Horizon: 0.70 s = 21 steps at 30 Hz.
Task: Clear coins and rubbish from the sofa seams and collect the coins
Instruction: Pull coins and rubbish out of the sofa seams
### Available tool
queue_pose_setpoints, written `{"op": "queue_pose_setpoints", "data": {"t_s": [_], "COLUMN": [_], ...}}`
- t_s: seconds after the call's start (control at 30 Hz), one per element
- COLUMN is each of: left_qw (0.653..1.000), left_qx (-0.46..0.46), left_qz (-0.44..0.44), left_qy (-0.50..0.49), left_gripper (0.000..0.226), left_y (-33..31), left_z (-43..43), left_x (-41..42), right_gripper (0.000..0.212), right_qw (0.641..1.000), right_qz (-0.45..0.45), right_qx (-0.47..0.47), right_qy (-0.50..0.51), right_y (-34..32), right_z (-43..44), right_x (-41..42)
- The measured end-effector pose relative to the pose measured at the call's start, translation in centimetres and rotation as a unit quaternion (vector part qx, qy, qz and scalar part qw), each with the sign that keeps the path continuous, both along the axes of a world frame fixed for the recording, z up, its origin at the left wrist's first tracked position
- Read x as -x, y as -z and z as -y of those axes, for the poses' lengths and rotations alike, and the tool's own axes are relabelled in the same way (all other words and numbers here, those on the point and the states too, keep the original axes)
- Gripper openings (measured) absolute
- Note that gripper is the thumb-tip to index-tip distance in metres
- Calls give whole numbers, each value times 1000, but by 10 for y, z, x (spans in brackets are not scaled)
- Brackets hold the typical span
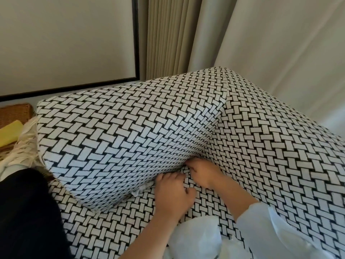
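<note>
Probing the seam between the cushion and the sofa seat looks like the step in hand. The right hand has its fingertips buried in that crease. The left hand, at its 7 o'clock, sits curled on the seat, and I cannot tell whether either holds anything. No coin or rubbish shows. The next move probably calls for levering the cushion toward 10 o'clock to open the gap

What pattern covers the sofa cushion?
The sofa cushion has a black-and-white basket-weave pattern; head view.
</note>
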<state>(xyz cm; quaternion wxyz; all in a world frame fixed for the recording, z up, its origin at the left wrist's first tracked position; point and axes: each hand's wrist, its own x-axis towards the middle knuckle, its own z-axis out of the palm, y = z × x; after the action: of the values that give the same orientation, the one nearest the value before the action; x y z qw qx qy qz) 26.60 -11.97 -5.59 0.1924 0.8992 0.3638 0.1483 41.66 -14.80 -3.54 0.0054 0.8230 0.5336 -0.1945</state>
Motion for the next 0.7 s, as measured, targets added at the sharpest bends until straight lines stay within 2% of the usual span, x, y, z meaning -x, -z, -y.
{"op": "queue_pose_setpoints", "data": {"t_s": [0.07, 0.2, 0.37, 0.47, 0.7], "left_qw": [1000, 999, 998, 999, 998], "left_qx": [19, 38, 43, 45, 60], "left_qz": [0, 16, 26, 8, 30], "left_qy": [1, 7, 21, 22, 2], "left_gripper": [37, 25, 27, 33, 26], "left_y": [-1, -2, -3, -4, -7], "left_z": [-4, -9, -11, -11, -10], "left_x": [0, 2, 6, 6, 8], "right_gripper": [33, 39, 24, 25, 27], "right_qw": [998, 992, 982, 981, 987], "right_qz": [18, 26, -18, -30, -48], "right_qx": [58, 122, 190, 189, 144], "right_qy": [2, 11, 17, 24, 55], "right_y": [1, 1, 5, 10, 16], "right_z": [-12, -34, -53, -54, -50], "right_x": [-1, 1, -7, -7, 0]}}
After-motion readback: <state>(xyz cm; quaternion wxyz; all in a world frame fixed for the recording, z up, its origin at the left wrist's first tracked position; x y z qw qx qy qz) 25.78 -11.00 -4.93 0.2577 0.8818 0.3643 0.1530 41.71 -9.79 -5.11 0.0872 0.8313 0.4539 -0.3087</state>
